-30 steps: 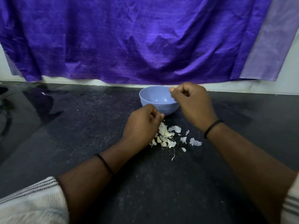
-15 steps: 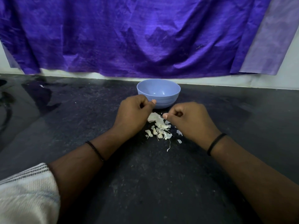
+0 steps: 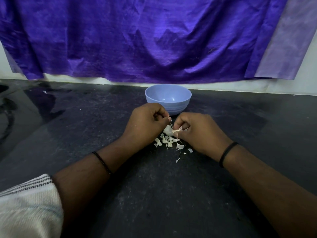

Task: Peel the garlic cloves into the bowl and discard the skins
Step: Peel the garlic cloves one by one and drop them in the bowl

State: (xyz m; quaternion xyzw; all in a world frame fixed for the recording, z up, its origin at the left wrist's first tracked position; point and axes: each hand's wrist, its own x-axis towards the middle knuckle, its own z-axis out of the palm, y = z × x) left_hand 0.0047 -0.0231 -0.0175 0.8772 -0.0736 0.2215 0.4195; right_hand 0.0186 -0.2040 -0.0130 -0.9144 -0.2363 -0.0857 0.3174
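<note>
The left hand (image 3: 145, 123) is curled into a loose fist, its thumb and forefinger pinched together at the tip; whether anything sits in that pinch I cannot tell. Just right of it, nearly touching, the right hand (image 3: 195, 131) has its fingers curled round a garlic clove (image 3: 169, 130), with a strip of skin (image 3: 177, 129) pinched at the fingertips. Below and between the two hands lies a small heap of garlic skins (image 3: 169, 143), one thin strand trailing toward the person. Just beyond both hands, apart from them, stands the bowl (image 3: 168, 98), upright; no clove shows in the part of its inside that can be seen. All of it rests on a dark, speckled table (image 3: 85, 134) with a glossy patch far left of the left hand. Behind hangs a creased purple cloth (image 3: 137, 40) against a pale wall (image 3: 257, 87). The clove is pale cream and partly peeled; the skins are white and papery. The bowl is light blue and smooth.
</note>
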